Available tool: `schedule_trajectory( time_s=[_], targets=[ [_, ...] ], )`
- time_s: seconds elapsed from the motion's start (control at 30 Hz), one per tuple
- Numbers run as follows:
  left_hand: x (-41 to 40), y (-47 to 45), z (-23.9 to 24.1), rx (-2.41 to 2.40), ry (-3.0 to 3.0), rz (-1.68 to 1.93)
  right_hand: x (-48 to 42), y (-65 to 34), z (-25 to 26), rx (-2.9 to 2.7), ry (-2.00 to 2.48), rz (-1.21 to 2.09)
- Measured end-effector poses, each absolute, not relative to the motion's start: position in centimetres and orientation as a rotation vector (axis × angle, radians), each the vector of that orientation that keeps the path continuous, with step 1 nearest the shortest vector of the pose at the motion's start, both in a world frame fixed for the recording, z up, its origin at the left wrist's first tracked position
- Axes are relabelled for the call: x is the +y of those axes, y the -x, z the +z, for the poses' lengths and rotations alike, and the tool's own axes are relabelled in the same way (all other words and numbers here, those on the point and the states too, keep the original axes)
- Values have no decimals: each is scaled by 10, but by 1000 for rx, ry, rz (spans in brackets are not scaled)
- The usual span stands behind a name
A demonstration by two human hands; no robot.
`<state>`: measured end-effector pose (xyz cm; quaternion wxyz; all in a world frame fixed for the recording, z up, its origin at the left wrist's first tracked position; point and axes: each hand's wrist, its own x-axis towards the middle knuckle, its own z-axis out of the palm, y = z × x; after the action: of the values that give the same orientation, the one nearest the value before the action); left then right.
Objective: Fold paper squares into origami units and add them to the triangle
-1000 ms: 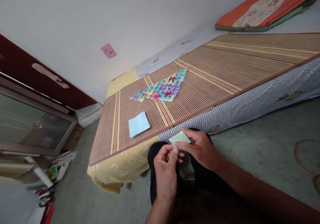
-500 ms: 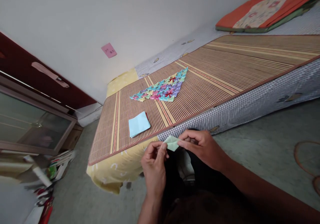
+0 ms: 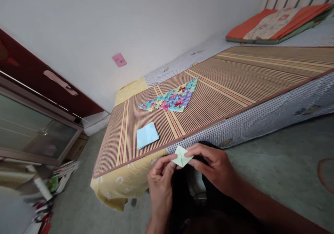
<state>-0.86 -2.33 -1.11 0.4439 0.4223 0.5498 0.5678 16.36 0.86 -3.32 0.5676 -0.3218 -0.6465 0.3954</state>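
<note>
A small pale green folded paper (image 3: 182, 157) is held between both hands above my lap, just off the bed's front edge. My left hand (image 3: 162, 178) pinches its left corner between thumb and fingers. From the right, my right hand (image 3: 212, 162) grips the other corner, with the index finger lying on the paper's face. A crease runs down the middle of the diamond shape. On the mat nearby lies a stack of light blue paper sheets (image 3: 147, 135). Behind it rests a triangular piece made of many coloured folded papers (image 3: 172, 98).
A striped bamboo mat (image 3: 219, 91) covers the bed, over a yellow and checked sheet. A folded orange quilt (image 3: 247, 25) lies at the far right. A pink note (image 3: 119, 60) is on the wall. At left stands a glass-fronted cabinet (image 3: 33, 122).
The green paper has turned to show its face as an upright diamond. My right index finger has moved onto it. The camera view has tilted slightly, so the bed appears lower.
</note>
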Motion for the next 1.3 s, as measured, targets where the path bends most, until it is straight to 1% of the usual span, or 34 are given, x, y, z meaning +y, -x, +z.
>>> schedule_trajectory(
  time_s=[0.3,0.53,0.7,1.1,1.3],
  targets=[
    [-24,-1,-2,1369,-1192,1504,5,-161,-26,-1472,694,934],
    [-23,-9,-2,1268,-979,1495,3,-158,-34,-1369,752,992],
    [-23,-8,-6,1243,-953,1490,2,-156,-33,-1360,773,1007],
    [-26,-10,-10,1430,-1077,1591,0,-152,-34,-1301,793,1144],
    [-27,-11,-13,1455,-1107,1605,4,-150,-33,-1161,807,1355]
  ],
)
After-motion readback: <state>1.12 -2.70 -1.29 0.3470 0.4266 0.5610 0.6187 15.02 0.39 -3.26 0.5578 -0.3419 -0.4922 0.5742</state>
